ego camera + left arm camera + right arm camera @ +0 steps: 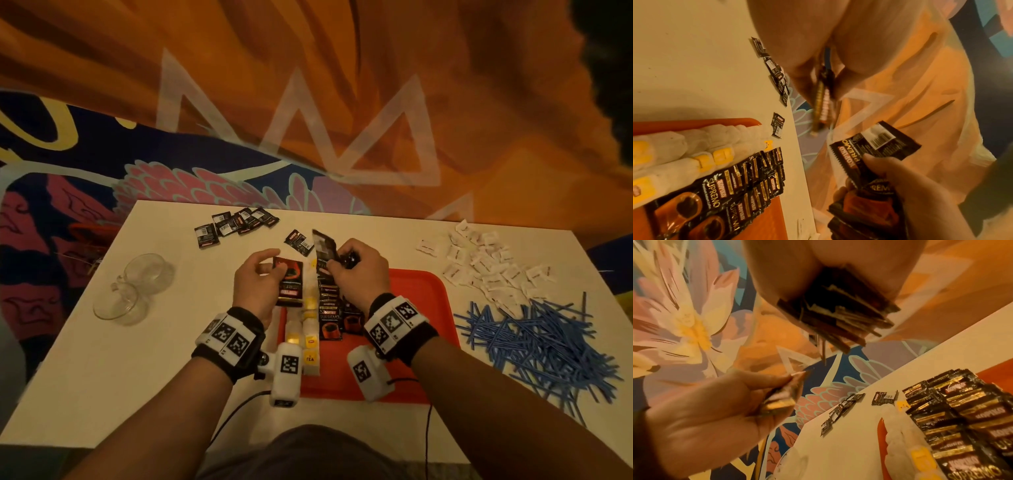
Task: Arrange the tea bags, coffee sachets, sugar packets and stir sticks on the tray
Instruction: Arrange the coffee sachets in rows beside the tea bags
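A red tray lies on the white table, holding rows of white tea bags with yellow tags and overlapping black coffee sachets. My left hand pinches one black-and-red coffee sachet above the tray's far left corner. My right hand grips a bundle of coffee sachets, which fans out in the right wrist view. More loose coffee sachets lie at the table's far edge. White sugar packets and blue stir sticks are heaped to the right of the tray.
Two empty glass cups lie at the table's left. The table ends close behind the loose sachets, with a patterned orange and blue wall behind. Cables run off the near edge.
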`<action>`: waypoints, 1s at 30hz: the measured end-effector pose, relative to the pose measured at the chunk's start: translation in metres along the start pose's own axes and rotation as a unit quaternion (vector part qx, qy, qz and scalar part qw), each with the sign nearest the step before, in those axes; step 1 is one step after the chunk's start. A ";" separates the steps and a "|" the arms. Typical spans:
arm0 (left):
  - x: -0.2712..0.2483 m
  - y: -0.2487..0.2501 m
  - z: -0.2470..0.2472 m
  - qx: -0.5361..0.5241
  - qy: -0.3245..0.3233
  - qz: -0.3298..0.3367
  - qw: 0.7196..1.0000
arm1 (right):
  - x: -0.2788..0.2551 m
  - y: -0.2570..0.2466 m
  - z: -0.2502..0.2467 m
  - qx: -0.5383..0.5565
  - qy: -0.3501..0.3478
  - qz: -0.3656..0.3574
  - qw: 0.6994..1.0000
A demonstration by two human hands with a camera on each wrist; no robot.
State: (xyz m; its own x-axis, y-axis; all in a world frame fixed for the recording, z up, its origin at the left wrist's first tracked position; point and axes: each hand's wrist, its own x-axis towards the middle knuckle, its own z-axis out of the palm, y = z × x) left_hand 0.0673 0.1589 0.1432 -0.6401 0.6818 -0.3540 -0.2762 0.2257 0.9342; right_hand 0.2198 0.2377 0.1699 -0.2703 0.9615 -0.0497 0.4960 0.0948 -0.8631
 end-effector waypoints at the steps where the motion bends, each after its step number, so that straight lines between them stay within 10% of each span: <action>1: 0.003 -0.001 0.000 0.018 0.021 0.010 1.000 | 0.001 -0.001 0.000 -0.005 -0.012 0.007 1.000; 8: 0.004 0.008 -0.001 0.071 0.080 0.112 0.988 | 0.003 0.002 0.006 0.043 -0.098 0.104 0.989; 17: -0.019 -0.006 0.005 0.256 -0.098 0.378 0.885 | 0.001 -0.012 0.005 0.221 -0.153 0.185 0.945; 30: -0.013 0.000 0.008 0.033 -0.118 0.128 0.984 | -0.002 -0.015 -0.004 0.238 -0.236 0.113 0.935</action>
State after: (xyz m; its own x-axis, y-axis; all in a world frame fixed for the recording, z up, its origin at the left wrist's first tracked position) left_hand 0.0810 0.1556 0.1476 -0.4967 0.8629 -0.0934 -0.0757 0.0641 0.9951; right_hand 0.2162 0.2359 0.1848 -0.5919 0.7119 -0.3779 0.1911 -0.3315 -0.9239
